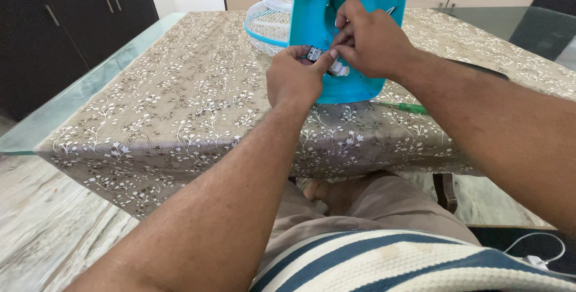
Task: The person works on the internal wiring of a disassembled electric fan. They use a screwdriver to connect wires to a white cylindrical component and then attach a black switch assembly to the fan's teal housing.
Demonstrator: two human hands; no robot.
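Standing on its edge near the middle of the tabletop [180, 112], a turquoise fan base [360, 4] is being worked on by both hands. A small dark metal part [313, 53] at the underside of the base is pinched between the thumb and fingers of the left hand [294, 79]. The right hand [369, 40] is laid against the base from the other side, its fingers [343, 39] drawn together beside the same part; whether anything is gripped by them cannot be told. A white wire fan guard [267, 25] is seen just behind the base. The tabletop is covered by a brown floral cloth, and a green-handled tool [413, 108] lies on it beneath the right forearm.
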